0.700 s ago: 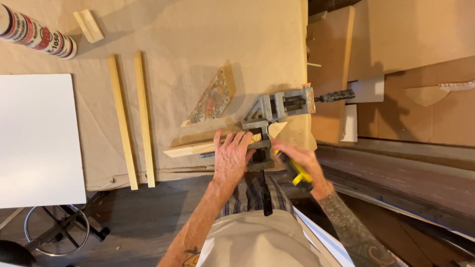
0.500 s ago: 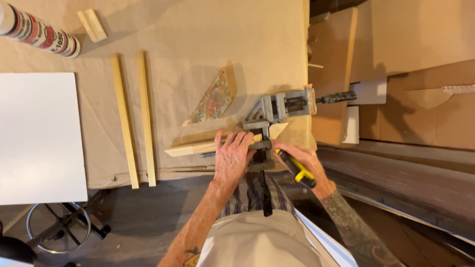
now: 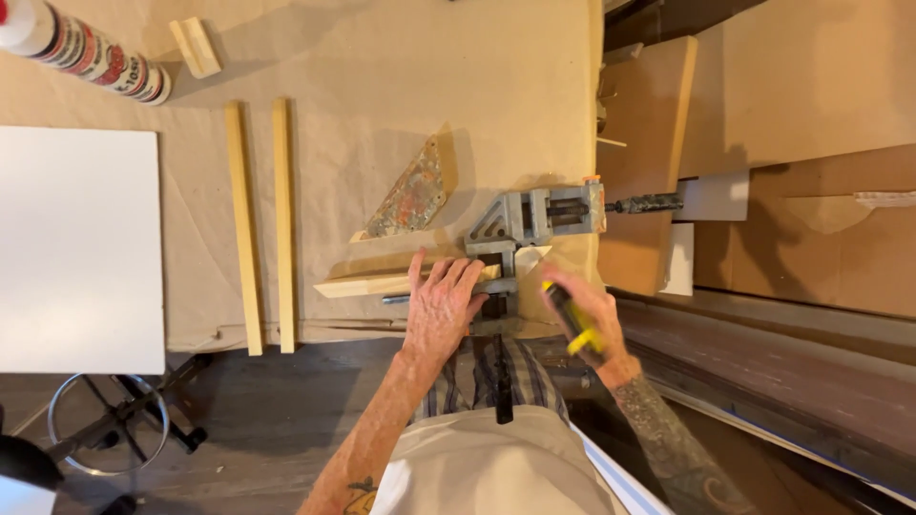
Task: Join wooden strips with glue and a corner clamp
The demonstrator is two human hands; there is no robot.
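Observation:
A grey metal corner clamp (image 3: 520, 229) sits near the right front of a paper-covered bench (image 3: 382, 95). A pale wood strip (image 3: 367, 283) runs leftward out of the clamp. My left hand (image 3: 441, 307) lies flat on that strip right beside the clamp, fingers spread. My right hand (image 3: 584, 313) is closed around a tool with a yellow and black handle (image 3: 571, 319), its tip near the clamp's front jaw. A short piece of wood with a mitred end (image 3: 530, 257) shows in the clamp.
Two long wood strips (image 3: 262, 224) lie parallel at the left. A white panel (image 3: 76, 248) sits at the far left, a glue bottle (image 3: 86, 52) and small wood block (image 3: 196, 46) at the back. A paint-stained triangular block (image 3: 410, 195) lies behind the clamp. Boards (image 3: 763, 114) lie right.
My right hand has turned the yellow-handled tool more upright and brought it closer to the clamp. My left hand has stayed on the strip.

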